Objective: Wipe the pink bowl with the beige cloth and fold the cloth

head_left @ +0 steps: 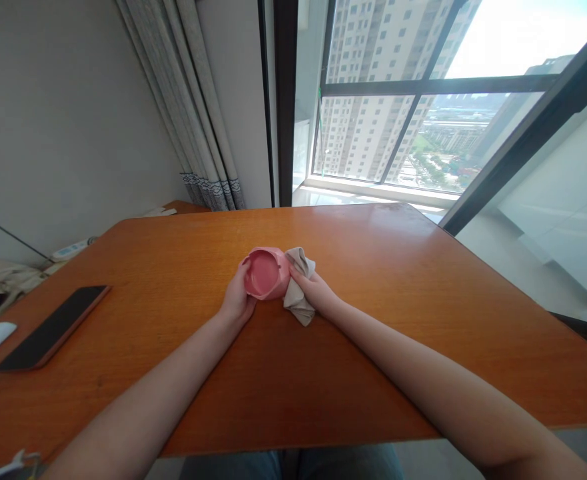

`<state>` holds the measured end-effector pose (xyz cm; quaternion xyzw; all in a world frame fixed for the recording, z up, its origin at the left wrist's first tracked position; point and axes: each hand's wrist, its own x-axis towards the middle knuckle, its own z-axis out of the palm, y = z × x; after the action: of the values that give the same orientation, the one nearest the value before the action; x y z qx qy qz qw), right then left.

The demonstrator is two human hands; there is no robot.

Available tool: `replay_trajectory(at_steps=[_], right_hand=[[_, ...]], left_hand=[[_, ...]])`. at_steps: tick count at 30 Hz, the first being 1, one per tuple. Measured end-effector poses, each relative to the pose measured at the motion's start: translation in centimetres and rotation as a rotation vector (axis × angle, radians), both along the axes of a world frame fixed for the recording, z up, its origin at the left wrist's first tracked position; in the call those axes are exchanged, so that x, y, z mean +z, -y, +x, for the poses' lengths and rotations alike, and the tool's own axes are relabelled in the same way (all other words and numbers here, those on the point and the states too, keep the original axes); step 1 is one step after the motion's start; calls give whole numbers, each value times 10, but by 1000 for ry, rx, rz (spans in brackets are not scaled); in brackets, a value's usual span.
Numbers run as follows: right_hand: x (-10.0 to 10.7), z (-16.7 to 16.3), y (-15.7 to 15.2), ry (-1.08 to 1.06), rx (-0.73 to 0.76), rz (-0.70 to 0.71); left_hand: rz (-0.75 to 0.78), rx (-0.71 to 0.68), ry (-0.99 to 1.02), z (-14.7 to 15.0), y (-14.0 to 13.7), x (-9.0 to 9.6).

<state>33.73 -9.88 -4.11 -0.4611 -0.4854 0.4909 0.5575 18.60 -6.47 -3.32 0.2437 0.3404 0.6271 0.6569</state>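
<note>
A pink faceted ashtray [264,273] with notches in its rim is tilted so that its hollow faces me, above the middle of the wooden table. My left hand [238,293] is closed around its left side, the thumb at the rim and the other fingers mostly hidden behind. On the right, my right hand [316,288] grips a beige cloth [299,303], whose folds stick out above and below the fingers. The cloth touches the right side of the ashtray.
The wooden table [173,267] spreads out under both arms. A dark flat slab with a brown edge [56,327] lies at the left. Beyond the far edge are a grey curtain [193,120] and a large window [373,133]. Crumpled fabric [3,280] lies past the left edge.
</note>
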Motion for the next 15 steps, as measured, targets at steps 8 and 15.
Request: replay_trajectory(at_steps=[8,15], right_hand=[[6,0,5,43,54,-12],[7,0,5,-86,5,-74]], left_hand=[[-92,-91,-66,-2,0,5],[-63,-26,-68,-3,-1,-3]])
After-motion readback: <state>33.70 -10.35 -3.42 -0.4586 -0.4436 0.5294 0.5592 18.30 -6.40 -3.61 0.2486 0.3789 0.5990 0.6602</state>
